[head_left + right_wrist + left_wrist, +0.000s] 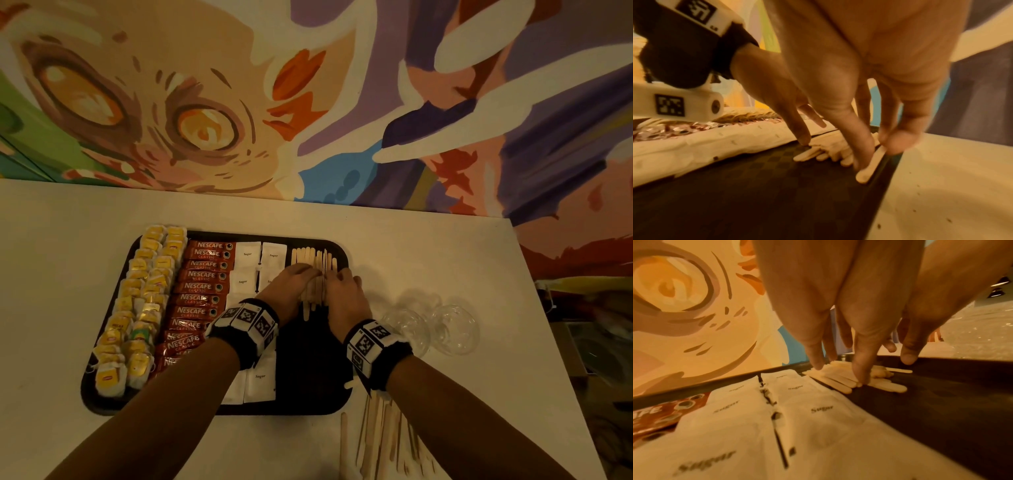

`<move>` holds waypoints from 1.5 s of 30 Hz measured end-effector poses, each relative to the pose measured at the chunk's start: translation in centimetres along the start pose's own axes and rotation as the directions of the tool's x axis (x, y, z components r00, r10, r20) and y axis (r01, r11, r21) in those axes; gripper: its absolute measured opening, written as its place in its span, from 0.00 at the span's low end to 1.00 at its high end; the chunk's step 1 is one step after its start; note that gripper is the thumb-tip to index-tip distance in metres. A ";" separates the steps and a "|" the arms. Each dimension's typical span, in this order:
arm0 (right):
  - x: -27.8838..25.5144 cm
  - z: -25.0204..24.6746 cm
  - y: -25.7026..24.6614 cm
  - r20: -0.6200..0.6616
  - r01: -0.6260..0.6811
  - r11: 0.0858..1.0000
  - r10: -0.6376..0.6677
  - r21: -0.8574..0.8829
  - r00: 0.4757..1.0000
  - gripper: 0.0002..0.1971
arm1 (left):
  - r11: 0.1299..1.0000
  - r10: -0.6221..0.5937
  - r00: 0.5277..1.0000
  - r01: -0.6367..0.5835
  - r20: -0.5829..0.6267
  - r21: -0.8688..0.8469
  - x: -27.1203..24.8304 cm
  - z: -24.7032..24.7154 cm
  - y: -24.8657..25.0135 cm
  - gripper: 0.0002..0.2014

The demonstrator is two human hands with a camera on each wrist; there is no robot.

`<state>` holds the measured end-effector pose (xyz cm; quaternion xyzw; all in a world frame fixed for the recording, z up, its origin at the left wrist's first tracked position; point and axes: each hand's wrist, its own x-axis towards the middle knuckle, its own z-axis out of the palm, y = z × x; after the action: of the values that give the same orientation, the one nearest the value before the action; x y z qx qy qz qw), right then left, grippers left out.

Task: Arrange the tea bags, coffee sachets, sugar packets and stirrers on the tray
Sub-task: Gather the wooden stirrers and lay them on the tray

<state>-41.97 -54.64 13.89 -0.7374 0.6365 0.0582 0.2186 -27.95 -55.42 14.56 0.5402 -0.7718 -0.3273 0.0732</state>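
A black tray (pixel 102 394) holds yellow tea bags (pixel 137 308) in two columns at the left, then red coffee sachets (pixel 202 287), then white sugar packets (pixel 248 255). Wooden stirrers (pixel 313 257) lie in a bundle at the tray's far right. My left hand (pixel 294 284) and right hand (pixel 342 287) flank that bundle. In the left wrist view, straight fingers (pixel 859 369) press down on the stirrers (pixel 875 384) beside the sugar packets (pixel 818 410). In the right wrist view, my right hand (pixel 875 152) presses one stirrer (pixel 867 173) against the tray's right rim.
More loose stirrers (pixel 376 438) lie on the white table off the tray's near right corner. Two clear glasses (pixel 452 329) stand right of the tray. The tray's near right part (pixel 308 370) is bare. A painted wall rises behind the table.
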 end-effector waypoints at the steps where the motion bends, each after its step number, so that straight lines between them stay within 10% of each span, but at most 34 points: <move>1: -0.4 -0.1 0.0 0.002 -0.001 0.997 0.001 -0.077 1.000 0.23 | 0.999 0.011 1.000 -0.011 0.008 0.032 -0.2 0.2 0.0 0.29; 45: -0.4 0.9 -0.4 -0.018 -0.030 0.998 0.029 -0.059 0.999 0.28 | 0.991 -0.094 0.995 0.097 -0.039 0.090 0.4 1.8 -0.8 0.28</move>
<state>-41.45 -53.91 13.31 -0.7344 0.6472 0.0742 0.1904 -28.30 -55.18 12.61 0.5849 -0.7580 -0.2850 0.0459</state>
